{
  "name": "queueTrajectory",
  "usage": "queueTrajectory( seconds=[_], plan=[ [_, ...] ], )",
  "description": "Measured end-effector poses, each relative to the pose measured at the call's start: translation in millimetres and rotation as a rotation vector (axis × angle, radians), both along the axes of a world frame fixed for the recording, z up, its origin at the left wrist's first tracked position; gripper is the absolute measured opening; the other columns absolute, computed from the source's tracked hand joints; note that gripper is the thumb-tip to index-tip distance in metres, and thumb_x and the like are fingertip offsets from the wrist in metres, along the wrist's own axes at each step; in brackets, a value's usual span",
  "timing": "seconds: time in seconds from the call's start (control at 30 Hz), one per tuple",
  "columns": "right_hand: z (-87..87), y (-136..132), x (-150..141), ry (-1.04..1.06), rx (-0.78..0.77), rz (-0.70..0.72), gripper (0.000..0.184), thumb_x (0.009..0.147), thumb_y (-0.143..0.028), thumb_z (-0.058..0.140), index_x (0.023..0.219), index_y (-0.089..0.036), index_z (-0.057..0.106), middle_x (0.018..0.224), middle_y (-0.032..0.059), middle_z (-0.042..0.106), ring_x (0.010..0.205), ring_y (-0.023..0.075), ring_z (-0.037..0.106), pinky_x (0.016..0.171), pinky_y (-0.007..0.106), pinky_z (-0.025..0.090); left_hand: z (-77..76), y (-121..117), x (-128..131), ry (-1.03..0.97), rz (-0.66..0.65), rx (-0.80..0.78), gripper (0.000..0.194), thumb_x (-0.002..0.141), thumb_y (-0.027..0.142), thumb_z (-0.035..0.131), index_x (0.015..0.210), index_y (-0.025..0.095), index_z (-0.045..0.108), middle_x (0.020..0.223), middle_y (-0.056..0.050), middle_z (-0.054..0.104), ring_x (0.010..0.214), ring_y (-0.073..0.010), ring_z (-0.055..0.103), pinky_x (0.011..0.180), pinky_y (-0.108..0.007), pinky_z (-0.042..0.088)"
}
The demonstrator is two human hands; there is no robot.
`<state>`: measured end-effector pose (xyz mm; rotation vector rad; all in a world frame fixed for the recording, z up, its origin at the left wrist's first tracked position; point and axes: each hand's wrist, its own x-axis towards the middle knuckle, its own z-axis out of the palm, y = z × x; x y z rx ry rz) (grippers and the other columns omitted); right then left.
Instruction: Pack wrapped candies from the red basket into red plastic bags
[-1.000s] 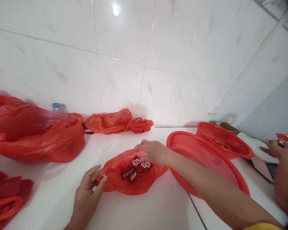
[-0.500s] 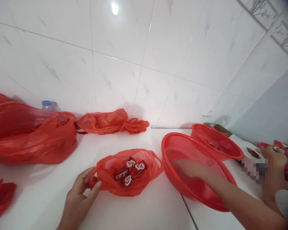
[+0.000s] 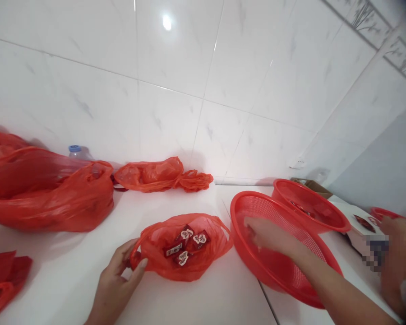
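Note:
My left hand point(image 3: 123, 273) pinches the left handle of a red plastic bag point(image 3: 186, 273) that lies with its mouth spread on the white table. Inside the bag are several small dark-red packets point(image 3: 200, 240) with white labels. My right hand point(image 3: 265, 234) reaches into a red perforated plastic basket point(image 3: 291, 295) on the right. Its fingers curl downward, slightly blurred; whatever they hold, if anything, I cannot make out.
A second red basket point(image 3: 345, 224) with small packets stands behind. Large red bags point(image 3: 54, 203) lie left, a crumpled one point(image 3: 152, 174) by the wall, near a blue-capped bottle point(image 3: 75, 151). Another person's hand point(image 3: 401, 243) is at far right, beside a white box point(image 3: 345, 210).
My right hand has lifted slightly inside the basket, its fingers now bent. My left hand keeps its hold on the bag handle. The whole view has shifted a little.

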<state>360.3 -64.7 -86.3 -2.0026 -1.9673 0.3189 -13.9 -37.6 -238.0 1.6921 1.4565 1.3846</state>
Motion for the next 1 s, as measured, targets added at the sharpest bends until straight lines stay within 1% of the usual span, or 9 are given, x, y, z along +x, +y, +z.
queueTrajectory(
  seconds=[0.1,0.2,0.37,0.47,0.57,0.7,0.77,0.87,1.0],
  plan=[
    [15.0,1,-19,-0.139,0.104,0.026,0.012,0.073,-0.017,0.052,0.07,-0.024,0.043,0.065,-0.0022,0.052,0.051,0.0139,0.045,0.045,0.027,0.027,-0.6,0,0,0.0,-0.017,0.013,0.045,0.077,0.046,0.059,0.115,0.023,0.051,0.106,-0.006,0.065,0.082,-0.0196,0.068,0.068,-0.027,0.056],
    [21.4,-6,-49,-0.065,0.188,0.078,0.009,0.079,-0.024,0.053,0.083,-0.025,0.045,0.081,-0.001,0.057,0.064,0.015,0.053,0.054,0.027,0.038,-1.6,0,0,0.004,-0.02,0.021,0.044,0.077,0.045,0.059,0.115,0.024,0.051,0.105,-0.005,0.066,0.081,-0.0191,0.068,0.069,-0.027,0.056],
    [-2.9,-1,-103,0.073,0.132,0.263,0.016,0.08,-0.02,0.056,0.094,-0.025,0.048,0.09,-0.0005,0.059,0.073,0.0152,0.057,0.062,0.026,0.044,-2.9,1,-1,0.006,-0.026,0.048,0.042,0.078,0.043,0.058,0.115,0.025,0.051,0.106,-0.005,0.065,0.083,-0.0185,0.067,0.071,-0.027,0.056],
    [-17.4,8,-121,0.086,0.089,0.333,0.023,0.079,-0.021,0.06,0.1,-0.025,0.051,0.1,0.0007,0.058,0.084,0.0172,0.057,0.068,0.028,0.045,-4.3,0,-2,0.025,-0.025,0.07,0.042,0.079,0.042,0.058,0.115,0.024,0.05,0.106,-0.005,0.065,0.084,-0.0185,0.067,0.073,-0.028,0.055],
    [-21.9,10,-125,0.117,0.103,0.342,0.033,0.078,-0.024,0.066,0.107,-0.028,0.052,0.107,0.0002,0.057,0.095,0.0194,0.055,0.078,0.031,0.045,-4.5,0,-3,0.041,-0.033,0.046,0.041,0.08,0.042,0.057,0.116,0.024,0.05,0.106,-0.005,0.064,0.084,-0.0182,0.066,0.073,-0.029,0.055],
    [-36.0,-2,-111,0.124,0.119,0.288,0.022,0.084,-0.021,0.056,0.105,-0.029,0.055,0.108,0.0005,0.057,0.097,0.0187,0.056,0.081,0.031,0.047,-0.8,0,0,0.027,-0.059,0.058,0.039,0.081,0.039,0.057,0.117,0.024,0.049,0.109,-0.004,0.063,0.085,-0.0175,0.065,0.073,-0.028,0.055],
    [-53.8,-10,-100,0.07,0.168,0.255,0.024,0.085,-0.022,0.054,0.108,-0.028,0.055,0.123,0.0035,0.051,0.11,0.0219,0.051,0.088,0.034,0.046,1.1,0,2,0.02,-0.065,0.075,0.039,0.081,0.037,0.057,0.117,0.024,0.049,0.108,-0.004,0.064,0.085,-0.0171,0.065,0.073,-0.027,0.055],
    [-86.5,-20,-87,-0.04,0.327,0.174,0.034,0.086,-0.025,0.05,0.12,-0.027,0.053,0.148,0.0057,0.023,0.133,0.0295,0.029,0.102,0.045,0.037,1.4,-1,3,0.014,-0.065,0.07,0.038,0.081,0.037,0.057,0.116,0.024,0.049,0.107,-0.004,0.064,0.081,-0.0164,0.065,0.07,-0.027,0.054],
    [-119.2,-32,-89,-0.013,0.441,0.061,0.038,0.087,-0.025,0.047,0.125,-0.026,0.052,0.154,0.0005,0.001,0.138,0.0334,0.016,0.108,0.053,0.028,-0.7,-2,2,0.008,-0.077,0.028,0.04,0.081,0.037,0.057,0.118,0.025,0.047,0.108,-0.004,0.063,0.081,-0.0165,0.064,0.072,-0.028,0.054]
  ],
)
